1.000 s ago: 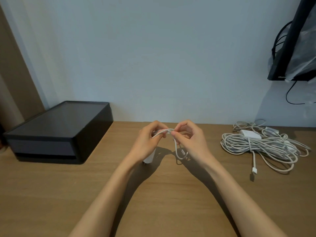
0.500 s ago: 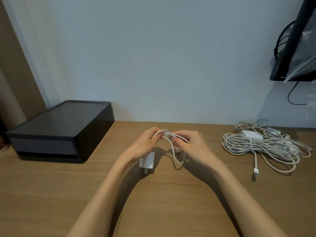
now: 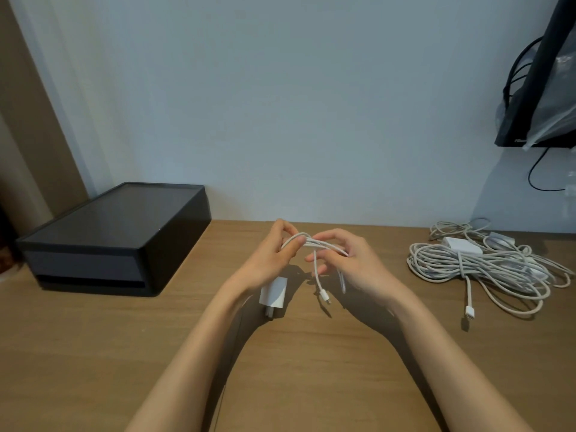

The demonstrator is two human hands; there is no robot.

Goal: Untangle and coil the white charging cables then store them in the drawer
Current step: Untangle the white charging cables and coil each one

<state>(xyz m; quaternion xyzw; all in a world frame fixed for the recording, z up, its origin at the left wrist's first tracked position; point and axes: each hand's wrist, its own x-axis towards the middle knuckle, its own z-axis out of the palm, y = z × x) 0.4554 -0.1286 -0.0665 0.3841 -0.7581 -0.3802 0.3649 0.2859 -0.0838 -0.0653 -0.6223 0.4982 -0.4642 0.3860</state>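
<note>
Both of my hands hold a short white charging cable (image 3: pixel 314 243) above the middle of the wooden desk. My left hand (image 3: pixel 270 260) pinches one end of its folded strands. My right hand (image 3: pixel 352 263) grips the other end. The cable's white plug adapter (image 3: pixel 274 295) hangs below my left hand, and a connector end (image 3: pixel 324 296) dangles between my hands. A larger tangle of white cables (image 3: pixel 486 268) with a small white box lies on the desk at the right. The black drawer unit (image 3: pixel 118 235) stands at the back left, its drawer shut.
The wooden desk (image 3: pixel 93 353) runs up to a pale wall. A black monitor (image 3: pixel 539 73) wrapped in clear plastic hangs at the upper right with dark wires behind it. A loose connector (image 3: pixel 470 312) from the tangle lies toward the front right.
My hands have drawn apart, stretching the folded strands between them. The adapter and the connector end now hang lower and in plain view.
</note>
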